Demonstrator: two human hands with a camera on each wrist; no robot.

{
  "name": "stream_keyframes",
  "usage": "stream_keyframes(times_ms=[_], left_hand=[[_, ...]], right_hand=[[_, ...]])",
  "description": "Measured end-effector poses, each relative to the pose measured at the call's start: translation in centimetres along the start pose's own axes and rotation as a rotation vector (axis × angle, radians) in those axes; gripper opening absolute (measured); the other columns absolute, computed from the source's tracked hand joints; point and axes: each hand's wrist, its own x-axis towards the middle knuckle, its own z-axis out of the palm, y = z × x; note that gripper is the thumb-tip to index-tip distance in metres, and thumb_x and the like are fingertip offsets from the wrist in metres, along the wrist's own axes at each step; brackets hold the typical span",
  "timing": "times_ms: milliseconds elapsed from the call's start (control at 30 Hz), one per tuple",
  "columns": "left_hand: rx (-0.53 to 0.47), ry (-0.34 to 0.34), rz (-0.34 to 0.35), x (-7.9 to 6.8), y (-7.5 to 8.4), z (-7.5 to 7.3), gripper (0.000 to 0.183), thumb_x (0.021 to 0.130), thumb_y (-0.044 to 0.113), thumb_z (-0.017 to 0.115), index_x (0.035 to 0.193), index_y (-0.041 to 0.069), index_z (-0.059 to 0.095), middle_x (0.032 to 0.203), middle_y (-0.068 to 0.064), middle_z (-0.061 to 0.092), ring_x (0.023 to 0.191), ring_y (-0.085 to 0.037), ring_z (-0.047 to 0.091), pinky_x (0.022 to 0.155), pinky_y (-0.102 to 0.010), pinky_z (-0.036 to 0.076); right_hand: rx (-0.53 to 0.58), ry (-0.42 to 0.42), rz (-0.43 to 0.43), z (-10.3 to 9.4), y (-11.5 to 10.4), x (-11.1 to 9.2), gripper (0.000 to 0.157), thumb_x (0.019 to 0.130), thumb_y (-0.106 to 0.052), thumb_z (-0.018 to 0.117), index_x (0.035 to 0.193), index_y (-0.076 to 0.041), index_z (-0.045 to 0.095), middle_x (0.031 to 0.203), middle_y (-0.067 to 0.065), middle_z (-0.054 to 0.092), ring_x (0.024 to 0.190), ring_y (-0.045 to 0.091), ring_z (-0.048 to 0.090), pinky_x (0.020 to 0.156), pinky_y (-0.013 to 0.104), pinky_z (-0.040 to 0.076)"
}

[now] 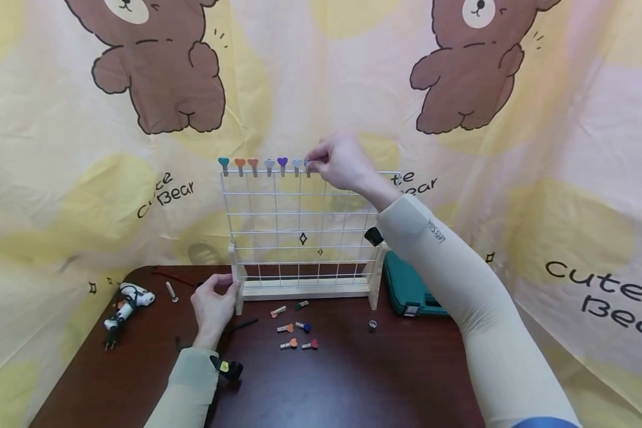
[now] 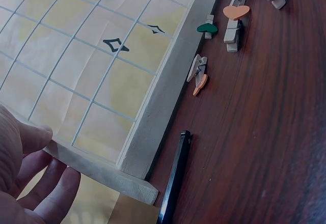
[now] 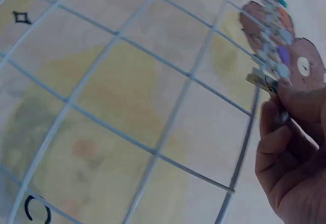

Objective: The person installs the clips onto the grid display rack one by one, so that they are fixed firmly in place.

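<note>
A white wire grid (image 1: 299, 213) stands upright in a wooden stand (image 1: 305, 291). Along its top wire sits a row of several heart-topped clothespins, among them a teal clothespin (image 1: 223, 163) and a purple clothespin (image 1: 282, 161). At the right end of this row, my right hand (image 1: 345, 160) pinches a small wooden clothespin (image 3: 262, 79) at the top wire; its heart is mostly hidden by the fingers. Low on the left, my left hand (image 1: 214, 306) grips the stand's side post, thumb on one face and fingers on the other, as the left wrist view shows.
Several loose clothespins, including a red clothespin (image 1: 311, 344), lie on the dark table (image 1: 353, 380) before the stand. A green case (image 1: 414, 291) is at right, a small metal piece (image 1: 373, 324) near it. At left lie a white glue gun (image 1: 134, 297) and a black rod (image 1: 243, 325).
</note>
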Motion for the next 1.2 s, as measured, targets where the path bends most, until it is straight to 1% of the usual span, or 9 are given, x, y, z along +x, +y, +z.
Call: stream_keyframes(times_ms=[100,233,333,433,500,600,967,1067,1200], left_hand=[[-0.002,0.002,0.007,0.0,0.0,0.0,0.013,0.087,0.017,0.089,0.098,0.014,0.083,0.088,-0.004,0.08,0.069,-0.021,0.068,0.06,-0.023,0.044],[0.005,0.011,0.004,-0.1,0.0,0.1,0.013,0.086,0.017,0.089,0.097,0.014,0.083,0.088,-0.004,0.08,0.068,-0.021,0.067,0.06,-0.025,0.043],[0.012,0.01,0.001,-0.1,-0.2,0.3,0.013,0.086,0.017,0.089,0.098,0.014,0.083,0.089,-0.004,0.08,0.07,-0.021,0.068,0.062,-0.025,0.043],[0.013,0.007,0.0,-0.1,-0.2,0.3,0.013,0.086,0.017,0.089,0.098,0.014,0.083,0.089,-0.004,0.08,0.071,-0.021,0.068,0.064,-0.024,0.043],[0.013,0.011,0.002,0.0,-0.2,0.3,0.013,0.086,0.017,0.089,0.098,0.014,0.083,0.088,-0.004,0.08,0.073,-0.022,0.069,0.066,-0.025,0.043],[0.014,0.015,0.004,0.0,-0.2,0.2,0.013,0.086,0.017,0.089,0.097,0.014,0.083,0.088,-0.004,0.08,0.071,-0.022,0.068,0.064,-0.026,0.043],[0.016,0.008,0.003,0.0,-0.1,0.1,0.013,0.086,0.017,0.089,0.098,0.015,0.083,0.088,-0.004,0.08,0.068,-0.021,0.067,0.065,-0.029,0.043],[0.017,0.008,0.003,0.0,-0.1,0.1,0.013,0.086,0.017,0.089,0.098,0.015,0.083,0.089,-0.004,0.081,0.068,-0.021,0.067,0.065,-0.028,0.043],[0.018,0.009,0.002,0.0,-0.1,0.2,0.013,0.086,0.018,0.088,0.098,0.015,0.083,0.089,-0.004,0.081,0.068,-0.02,0.066,0.064,-0.027,0.042]], right_hand=[[-0.027,0.03,-0.013,0.5,0.3,-0.2,0.018,0.097,-0.012,0.078,0.113,-0.006,0.083,0.093,0.005,0.078,0.077,0.018,0.07,0.073,0.031,0.054],[-0.072,0.174,-0.079,1.7,0.6,-1.8,0.036,0.094,-0.018,0.082,0.128,-0.006,0.076,0.089,0.005,0.073,0.069,0.017,0.065,0.069,0.031,0.052],[-0.048,0.29,-0.143,3.2,1.0,-4.0,0.032,0.092,-0.016,0.083,0.121,-0.004,0.077,0.09,0.006,0.071,0.069,0.015,0.066,0.067,0.029,0.055],[0.025,0.299,-0.209,5.3,1.6,-6.6,0.022,0.09,-0.01,0.084,0.109,-0.001,0.079,0.089,0.008,0.073,0.069,0.014,0.068,0.064,0.027,0.057],[0.058,0.249,-0.251,7.1,2.3,-8.4,0.017,0.089,-0.008,0.084,0.104,-0.001,0.079,0.088,0.007,0.075,0.069,0.013,0.069,0.063,0.025,0.057],[0.106,0.095,-0.26,9.9,3.2,-11.2,0.013,0.089,-0.007,0.083,0.101,-0.003,0.08,0.088,0.004,0.077,0.071,0.01,0.07,0.064,0.024,0.057],[0.093,-0.531,-0.019,19.1,7.4,-20.4,0.01,0.09,-0.014,0.085,0.099,-0.015,0.082,0.086,-0.013,0.077,0.074,-0.005,0.065,0.069,0.018,0.054],[0.051,-0.595,0.01,21.1,8.3,-21.9,0.011,0.088,-0.018,0.087,0.099,-0.018,0.084,0.081,-0.018,0.075,0.072,-0.008,0.063,0.067,0.017,0.051],[0.009,-0.599,0.026,22.5,8.5,-22.8,0.008,0.087,-0.021,0.089,0.094,-0.022,0.085,0.072,-0.023,0.068,0.068,-0.008,0.059,0.064,0.017,0.047]])
